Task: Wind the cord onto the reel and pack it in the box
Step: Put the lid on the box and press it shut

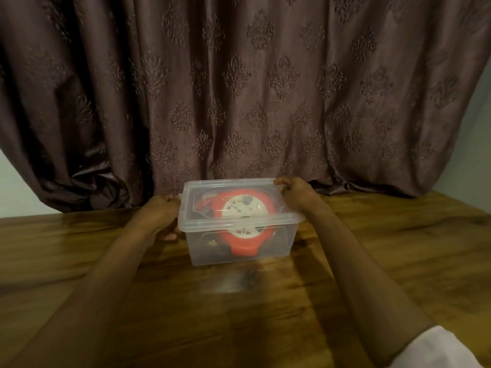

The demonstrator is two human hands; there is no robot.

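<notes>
A clear plastic box (212, 248) stands on the wooden table (265, 301), with its clear lid (202, 192) lying on top. Inside it lies the red reel (243, 247) with a cream socket face; dark cord shows at the reel's left side. My left hand (162, 212) grips the box's left side at the lid rim, fingers curled around it. My right hand (295, 193) holds the lid's far right corner, thumb and fingers pinched on the rim.
A dark brown patterned curtain (239, 88) hangs close behind the box and bunches on the table's far edge. Bare wood lies in front of the box and to both sides.
</notes>
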